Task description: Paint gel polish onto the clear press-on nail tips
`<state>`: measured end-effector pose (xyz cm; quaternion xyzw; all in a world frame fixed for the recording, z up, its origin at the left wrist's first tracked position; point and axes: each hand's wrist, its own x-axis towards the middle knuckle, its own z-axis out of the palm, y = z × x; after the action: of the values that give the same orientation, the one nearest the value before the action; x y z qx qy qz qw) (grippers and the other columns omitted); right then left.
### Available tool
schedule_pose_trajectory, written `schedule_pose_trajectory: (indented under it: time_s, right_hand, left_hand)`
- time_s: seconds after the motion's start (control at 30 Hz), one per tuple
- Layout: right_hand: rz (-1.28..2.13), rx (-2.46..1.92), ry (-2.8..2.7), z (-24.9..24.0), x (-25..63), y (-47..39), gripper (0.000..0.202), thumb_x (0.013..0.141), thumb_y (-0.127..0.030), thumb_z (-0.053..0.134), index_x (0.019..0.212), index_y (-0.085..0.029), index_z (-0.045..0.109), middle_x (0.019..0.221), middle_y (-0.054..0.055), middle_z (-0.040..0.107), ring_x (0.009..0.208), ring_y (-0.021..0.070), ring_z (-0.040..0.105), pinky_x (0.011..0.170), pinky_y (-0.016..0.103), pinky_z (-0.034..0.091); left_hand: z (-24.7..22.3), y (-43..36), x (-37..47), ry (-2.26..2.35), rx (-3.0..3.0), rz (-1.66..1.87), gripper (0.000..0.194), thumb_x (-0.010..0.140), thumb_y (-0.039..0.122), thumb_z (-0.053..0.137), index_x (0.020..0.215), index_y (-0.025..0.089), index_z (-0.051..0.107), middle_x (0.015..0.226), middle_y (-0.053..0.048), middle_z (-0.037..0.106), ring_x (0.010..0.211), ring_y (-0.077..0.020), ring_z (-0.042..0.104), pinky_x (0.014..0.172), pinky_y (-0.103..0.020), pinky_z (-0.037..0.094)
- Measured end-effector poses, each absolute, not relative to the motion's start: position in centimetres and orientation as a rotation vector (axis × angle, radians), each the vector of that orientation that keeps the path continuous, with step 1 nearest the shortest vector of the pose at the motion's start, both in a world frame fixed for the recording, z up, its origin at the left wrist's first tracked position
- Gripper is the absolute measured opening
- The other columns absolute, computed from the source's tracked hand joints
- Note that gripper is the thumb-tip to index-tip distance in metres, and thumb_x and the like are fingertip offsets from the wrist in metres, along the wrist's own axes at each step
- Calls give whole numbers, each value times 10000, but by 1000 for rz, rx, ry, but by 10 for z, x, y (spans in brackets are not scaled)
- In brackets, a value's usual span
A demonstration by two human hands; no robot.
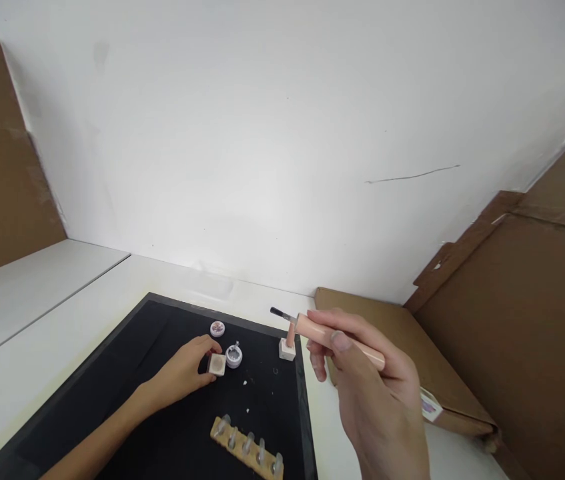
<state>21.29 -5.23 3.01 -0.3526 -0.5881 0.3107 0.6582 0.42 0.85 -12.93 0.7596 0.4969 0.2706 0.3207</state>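
In my right hand (372,380) is a long peach nail polish cap (339,340), its dark-tipped brush (282,314) pointing left, held in the air above the mat's right edge. My left hand (195,365) rests low over the black mat, its thumb and fingers closed around a small square whitish block (217,365) with a brownish round patch on top. I cannot tell whether that block is a bottle. Just right of it stands an open round jar (233,357) with silvery contents. A round lid (217,329) lies behind. Farther right is a white square polish bottle (287,349) with a peach cap.
A tan strip (247,453) bearing several clear nail tips lies at the mat's near side. Small white flecks dot the black mat (162,333). A flat cardboard box (387,327) sits on the right. Cardboard panels flank both sides, and a white wall (242,147) rises behind.
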Motion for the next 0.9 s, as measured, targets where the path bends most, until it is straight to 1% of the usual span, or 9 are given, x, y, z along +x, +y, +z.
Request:
schedule_pose_trajectory:
  time_s: [0.1, 0.3, 0.4, 0.53, 0.73, 0.9]
  right_hand:
    - [708, -790, -1343, 29, 213, -52, 142, 814, -310, 629, 816, -255, 761, 771, 42, 695, 511, 111, 561, 398, 209, 457]
    - [668, -761, -1405, 29, 215, -50, 151, 827, -297, 613, 833, -264, 759, 760, 37, 699, 499, 117, 561, 373, 214, 449]
    - [686, -808, -1385, 32, 213, -52, 156, 827, -304, 611, 814, -255, 758, 741, 35, 687, 511, 122, 559, 393, 225, 460]
    - [713, -825, -1363, 33, 212, -54, 162, 819, -312, 618, 807, -234, 760, 722, 43, 666, 517, 127, 553, 402, 232, 463]
    - [726, -831, -1350, 30, 213, -53, 155, 818, -329, 622, 815, -252, 757, 772, 40, 675, 509, 115, 552, 418, 229, 475]
    - [709, -827, -1382, 29, 214, -52, 178, 826, -338, 613, 823, -236, 759, 752, 47, 678, 490, 116, 549, 412, 238, 479]
  left_hand:
    - [-126, 7, 4, 1296, 2009, 711, 284, 649, 92, 594, 916, 189, 598, 983, -34, 624, 930, -194, 564, 847, -293, 425]
    - [-125, 8, 1, 1361, 1997, 751, 239, 721, 134, 558, 949, 182, 609, 979, -51, 608, 944, -204, 567, 863, -306, 422]
    - [-127, 9, -1, 1364, 2000, 747, 261, 721, 127, 563, 970, 188, 615, 983, -48, 611, 940, -202, 575, 859, -306, 431]
    - [-128, 10, -1, 1343, 2013, 730, 314, 711, 138, 591, 1020, 189, 610, 1024, -53, 616, 987, -206, 574, 897, -308, 424]
    - [-128, 8, -3, 1328, 2040, 707, 337, 728, 136, 568, 1059, 193, 604, 1124, -72, 602, 1082, -225, 548, 963, -329, 391]
    - [-131, 7, -5, 1323, 2074, 675, 455, 708, 127, 585, 1156, 207, 562, 1202, -80, 576, 1148, -232, 512, 1015, -357, 364]
